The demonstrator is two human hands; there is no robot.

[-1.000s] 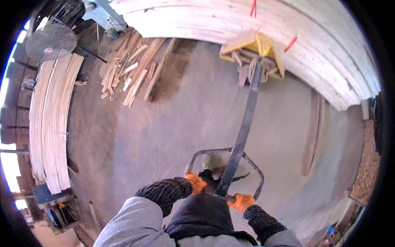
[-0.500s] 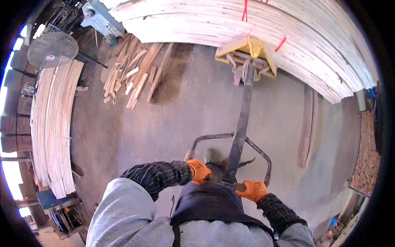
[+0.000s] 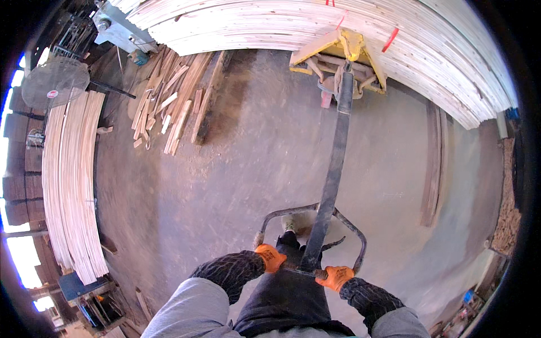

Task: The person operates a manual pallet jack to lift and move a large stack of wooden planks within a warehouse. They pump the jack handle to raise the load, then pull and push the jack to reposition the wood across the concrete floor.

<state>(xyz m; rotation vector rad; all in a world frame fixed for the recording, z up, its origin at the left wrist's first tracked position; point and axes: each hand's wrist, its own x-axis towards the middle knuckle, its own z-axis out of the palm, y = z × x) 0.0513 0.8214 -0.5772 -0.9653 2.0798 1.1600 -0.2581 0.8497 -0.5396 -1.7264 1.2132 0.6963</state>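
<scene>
Both forearms come up from the lower edge, elbows out to the sides, and angle inward to the handle (image 3: 332,163) of a yellow pallet jack (image 3: 353,45). The left arm, in a grey upper garment with a dark ribbed sleeve cuff (image 3: 228,273), reaches up and to the right; the right arm, dressed alike, reaches up and to the left. Both hands wear orange gloves and sit low, close in front of the person's dark-clad legs (image 3: 282,304), well apart from the jack's body.

The left hand (image 3: 271,258) is curled around the left part of the looped grip (image 3: 354,230), knuckles up. The right hand (image 3: 336,278) is closed on the grip's near bar, to the right of the shaft. The two hands are apart, with the foot of the shaft between them; the glove backs hide most of the fingertips. A curved dark lever (image 3: 333,244) shows inside the loop, right of the shaft, and a shoe (image 3: 289,223) stands on the floor (image 3: 253,152) within the loop's outline.

The shaft slopes away, leaning slightly right, to the jack's body at the top, which is right up against the near side of a long stack of pale boards (image 3: 242,31).
</scene>
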